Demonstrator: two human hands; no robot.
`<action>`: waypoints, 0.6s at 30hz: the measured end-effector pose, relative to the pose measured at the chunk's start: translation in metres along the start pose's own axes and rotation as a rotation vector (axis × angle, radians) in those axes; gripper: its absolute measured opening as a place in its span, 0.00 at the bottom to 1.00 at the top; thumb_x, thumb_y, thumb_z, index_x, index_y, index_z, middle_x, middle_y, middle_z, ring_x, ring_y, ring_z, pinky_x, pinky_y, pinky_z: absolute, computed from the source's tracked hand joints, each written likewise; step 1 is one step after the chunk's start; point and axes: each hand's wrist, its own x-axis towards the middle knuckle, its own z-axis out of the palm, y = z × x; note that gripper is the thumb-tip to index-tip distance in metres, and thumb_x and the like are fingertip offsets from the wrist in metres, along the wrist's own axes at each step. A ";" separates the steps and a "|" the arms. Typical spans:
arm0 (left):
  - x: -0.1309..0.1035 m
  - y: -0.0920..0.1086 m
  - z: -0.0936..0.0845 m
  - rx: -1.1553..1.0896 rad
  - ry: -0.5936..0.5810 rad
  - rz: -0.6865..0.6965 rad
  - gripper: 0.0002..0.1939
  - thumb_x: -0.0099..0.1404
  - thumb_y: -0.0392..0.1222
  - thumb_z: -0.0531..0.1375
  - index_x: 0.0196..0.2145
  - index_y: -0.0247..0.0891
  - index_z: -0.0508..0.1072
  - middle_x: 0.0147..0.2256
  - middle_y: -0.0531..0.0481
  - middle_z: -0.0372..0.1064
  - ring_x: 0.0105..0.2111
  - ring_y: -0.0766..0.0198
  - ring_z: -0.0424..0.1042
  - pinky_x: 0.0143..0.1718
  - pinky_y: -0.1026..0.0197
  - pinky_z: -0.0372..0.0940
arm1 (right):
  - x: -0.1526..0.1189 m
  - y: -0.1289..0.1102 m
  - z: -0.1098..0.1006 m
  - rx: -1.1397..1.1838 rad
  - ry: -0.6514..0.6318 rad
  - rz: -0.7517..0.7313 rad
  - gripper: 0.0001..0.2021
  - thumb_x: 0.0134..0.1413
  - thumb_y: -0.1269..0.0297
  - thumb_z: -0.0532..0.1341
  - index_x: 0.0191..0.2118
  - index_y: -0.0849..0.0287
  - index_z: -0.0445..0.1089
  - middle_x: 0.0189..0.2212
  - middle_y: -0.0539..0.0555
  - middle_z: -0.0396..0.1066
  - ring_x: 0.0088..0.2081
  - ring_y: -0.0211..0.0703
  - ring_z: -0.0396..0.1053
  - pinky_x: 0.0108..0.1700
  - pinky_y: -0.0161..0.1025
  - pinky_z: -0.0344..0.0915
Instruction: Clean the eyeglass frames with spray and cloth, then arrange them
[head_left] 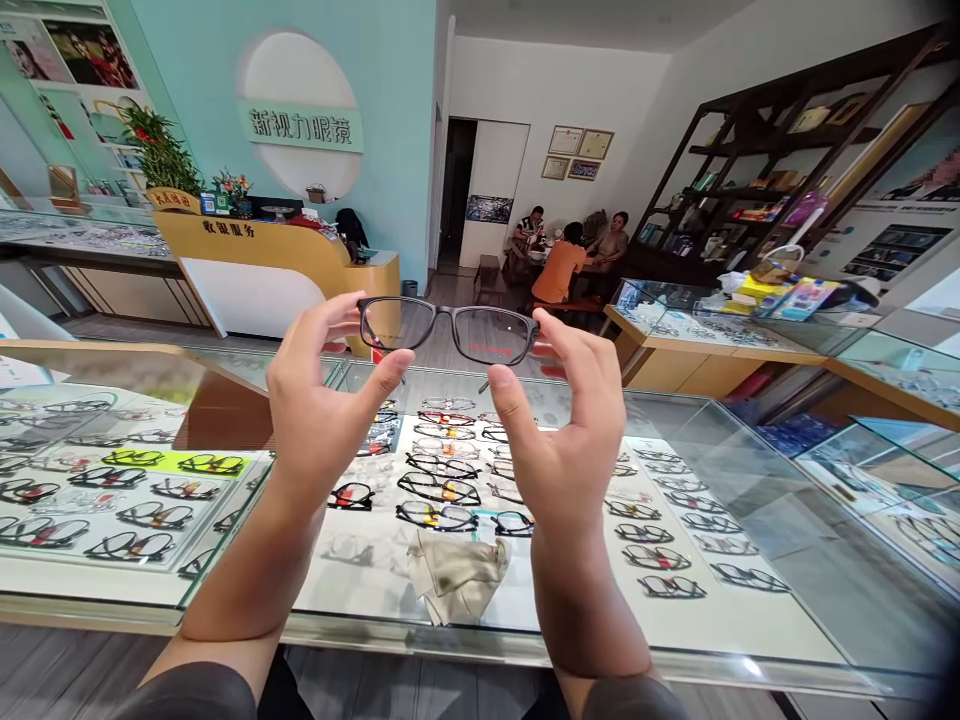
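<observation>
A pair of black-framed eyeglasses [445, 312] is held up level above the glass display case, with small red print on one lens. My left hand [322, 390] pinches the left end of the frame between thumb and fingers. At the other end, my right hand [566, 410] grips the frame near its hinge. The temples are mostly hidden behind the lenses and fingers. Below, a crumpled beige cloth [456, 575] lies on the glass top near the front edge, between my forearms.
Rows of eyeglasses [439, 487] fill the glass display case [750, 635]. To the left stands a tilted wooden-edged panel [225, 408]. Beyond are a yellow counter [262, 240], a side case with packages [780, 295], and several people seated around a table, one in an orange shirt [561, 270].
</observation>
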 end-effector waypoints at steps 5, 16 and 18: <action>-0.003 0.005 0.003 0.056 0.124 0.083 0.35 0.67 0.69 0.75 0.63 0.51 0.77 0.54 0.43 0.78 0.55 0.44 0.80 0.54 0.39 0.77 | -0.002 0.004 0.004 0.057 -0.053 0.046 0.23 0.74 0.53 0.67 0.69 0.48 0.74 0.58 0.59 0.77 0.56 0.53 0.79 0.57 0.58 0.80; -0.010 0.013 0.001 0.038 0.143 0.074 0.43 0.60 0.73 0.76 0.65 0.51 0.75 0.59 0.41 0.73 0.64 0.40 0.71 0.65 0.34 0.73 | -0.007 0.010 0.010 0.142 -0.090 0.112 0.25 0.78 0.48 0.62 0.73 0.47 0.70 0.64 0.62 0.73 0.62 0.58 0.77 0.66 0.64 0.76; -0.010 0.013 0.001 0.048 0.161 0.099 0.42 0.60 0.73 0.77 0.65 0.52 0.76 0.59 0.41 0.73 0.64 0.40 0.71 0.65 0.35 0.73 | -0.008 0.010 0.011 0.145 -0.094 0.117 0.26 0.78 0.47 0.62 0.73 0.46 0.69 0.65 0.62 0.72 0.62 0.58 0.76 0.66 0.64 0.76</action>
